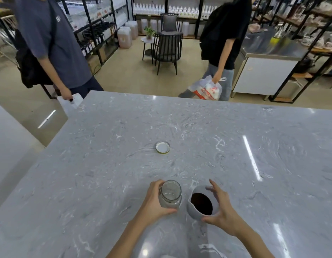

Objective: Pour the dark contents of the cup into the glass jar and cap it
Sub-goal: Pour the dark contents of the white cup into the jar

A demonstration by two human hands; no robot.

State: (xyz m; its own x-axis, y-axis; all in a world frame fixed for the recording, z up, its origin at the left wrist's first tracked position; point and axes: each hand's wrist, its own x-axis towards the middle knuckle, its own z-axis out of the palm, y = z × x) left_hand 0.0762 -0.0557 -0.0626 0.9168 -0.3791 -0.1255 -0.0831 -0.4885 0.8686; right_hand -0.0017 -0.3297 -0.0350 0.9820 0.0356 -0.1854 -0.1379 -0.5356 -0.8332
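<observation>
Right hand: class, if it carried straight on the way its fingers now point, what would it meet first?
Most likely the grey cup: the right hand is spread open, curving around the cup's right wall. Whether it touches yet is unclear.

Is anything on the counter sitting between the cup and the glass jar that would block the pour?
Nothing visible. The cup stands right beside the open glass jar with only bare counter between. The left hand holds the jar; the right hand is spread around the cup. The lid lies farther back.

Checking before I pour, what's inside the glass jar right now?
The glass jar looks empty and clear, with its mouth open. The left hand wraps its far side, hiding part of the wall. The dark contents remain in the cup.
</observation>
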